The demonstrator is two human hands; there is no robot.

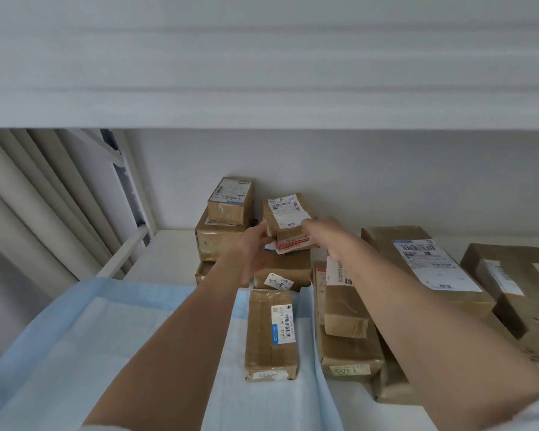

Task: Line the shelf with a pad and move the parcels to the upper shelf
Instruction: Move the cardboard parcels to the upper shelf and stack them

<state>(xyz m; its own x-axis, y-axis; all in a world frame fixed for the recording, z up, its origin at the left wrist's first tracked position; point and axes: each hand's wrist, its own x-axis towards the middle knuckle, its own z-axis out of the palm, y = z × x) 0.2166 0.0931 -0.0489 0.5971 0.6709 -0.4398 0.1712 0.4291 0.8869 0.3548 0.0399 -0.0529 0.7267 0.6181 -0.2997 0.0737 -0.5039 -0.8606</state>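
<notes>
At frame center, the left hand point(252, 244) and right hand point(327, 231) clasped a small parcel point(288, 214) between their fingers, above the blue pad point(106, 321).

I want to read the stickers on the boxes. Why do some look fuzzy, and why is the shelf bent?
Head view: the small parcel between the left hand and right hand is blurred; the parcel on the blue pad shows a sharper label; the wide-angle lens curves the upper shelf edge.

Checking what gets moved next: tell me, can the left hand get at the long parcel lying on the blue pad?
Probably yes. The long parcel lies uncovered beside the left forearm, but the left hand is busy gripping the small parcel.
</notes>
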